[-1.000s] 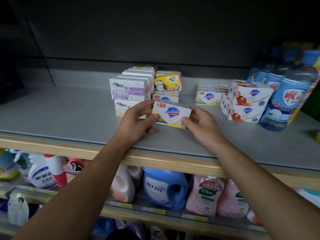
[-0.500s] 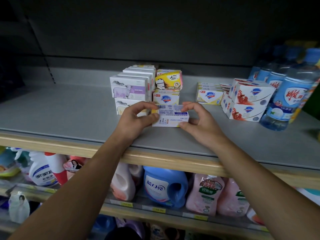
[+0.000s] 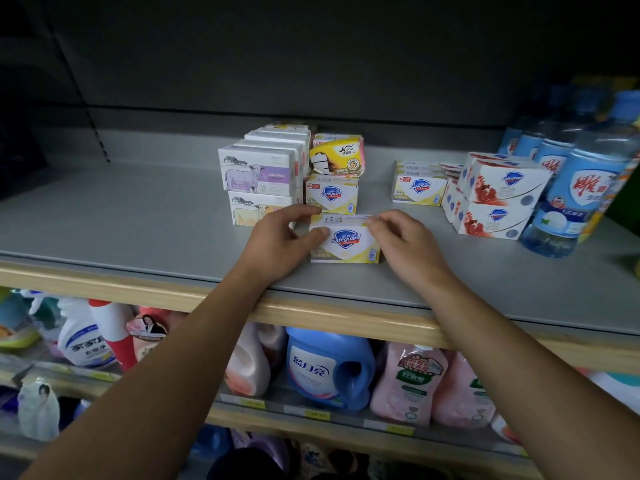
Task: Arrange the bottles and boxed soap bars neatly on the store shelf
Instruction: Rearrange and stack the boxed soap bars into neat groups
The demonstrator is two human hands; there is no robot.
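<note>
A yellow-and-white Safeguard soap box (image 3: 346,242) stands on its long edge on the grey shelf (image 3: 138,223), its logo face towards me. My left hand (image 3: 282,242) pinches its left end with thumb and fingers. My right hand (image 3: 403,242) pinches its right end. Just behind it stands another yellow Safeguard box (image 3: 331,194) with a yellow Nico soap pack (image 3: 337,155) on top. To their left are stacked white sheep-print soap boxes (image 3: 258,176). Blue-labelled bottles (image 3: 571,192) stand at the far right.
More yellow Safeguard boxes (image 3: 419,185) and stacked red-and-white Safeguard boxes (image 3: 495,199) sit right of centre. The shelf has a wooden front edge (image 3: 346,317). Below it, a lower shelf holds detergent jugs (image 3: 329,368), pink refill pouches (image 3: 415,382) and spray bottles (image 3: 86,334).
Both hands turned the Safeguard box over, from tilted logo-up, through its barcode side, to standing upright on the shelf with the logo facing me.
</note>
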